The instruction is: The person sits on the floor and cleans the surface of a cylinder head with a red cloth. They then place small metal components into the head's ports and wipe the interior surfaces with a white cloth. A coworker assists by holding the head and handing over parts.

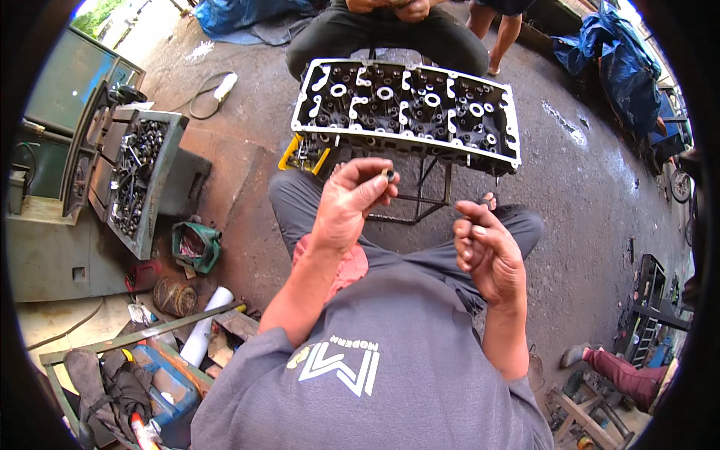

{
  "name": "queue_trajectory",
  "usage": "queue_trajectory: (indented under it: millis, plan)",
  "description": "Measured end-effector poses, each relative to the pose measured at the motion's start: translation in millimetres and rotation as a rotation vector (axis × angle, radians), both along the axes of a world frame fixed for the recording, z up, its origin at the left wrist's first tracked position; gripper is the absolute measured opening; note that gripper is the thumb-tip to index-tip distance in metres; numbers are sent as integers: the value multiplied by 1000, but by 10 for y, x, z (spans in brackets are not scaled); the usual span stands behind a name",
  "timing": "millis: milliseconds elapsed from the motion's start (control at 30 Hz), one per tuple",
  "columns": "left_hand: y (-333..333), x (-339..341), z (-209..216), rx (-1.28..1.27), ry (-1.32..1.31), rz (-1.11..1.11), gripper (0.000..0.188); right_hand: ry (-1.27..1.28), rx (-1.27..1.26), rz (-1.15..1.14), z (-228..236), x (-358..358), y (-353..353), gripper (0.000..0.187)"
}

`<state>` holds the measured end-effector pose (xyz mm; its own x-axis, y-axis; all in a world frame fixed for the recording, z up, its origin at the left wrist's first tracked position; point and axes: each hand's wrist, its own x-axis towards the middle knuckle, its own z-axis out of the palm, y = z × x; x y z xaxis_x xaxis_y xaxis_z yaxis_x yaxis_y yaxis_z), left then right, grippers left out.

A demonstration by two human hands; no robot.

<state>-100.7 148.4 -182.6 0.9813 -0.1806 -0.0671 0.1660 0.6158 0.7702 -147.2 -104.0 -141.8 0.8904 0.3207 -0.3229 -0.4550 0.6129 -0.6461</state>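
Note:
Between the thumb and fingers of my left hand (347,202) is a small ring-shaped part (389,175) with a dark end, too small to name surely. My right hand (491,255) is raised over my right knee, palm up and fingers curled, the thumb close to the index finger. Whether anything sits in that pinch is hidden. Just beyond both hands an engine cylinder head (407,137) rests on a metal stand (424,196), its top side full of bores, studs and round bosses. Neither hand touches it.
At left, a tray (152,217) holds many dark metal engine parts. Near it are a green cut-open container (196,246) and a blue toolbox (176,390). A yellow-handled item (288,154) lies under the cylinder head. Another person (367,34) sits opposite; a blue tarp (619,75) lies far right.

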Motion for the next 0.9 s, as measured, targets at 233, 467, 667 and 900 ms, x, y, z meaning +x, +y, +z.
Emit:
queue_trajectory:
  millis: [233,467,667,900]
  plan:
    - [-10,165,282,172,2,27,26,-100,75,153,159,417,401,48]
    - [-21,201,237,262,-36,6,27,-64,126,181,20,551,416,44]
    - [-67,199,209,309,-70,11,27,-25,136,177,-43,547,431,41]
    - [-140,186,170,594,-276,80,21,31,89,169,-58,508,400,37]
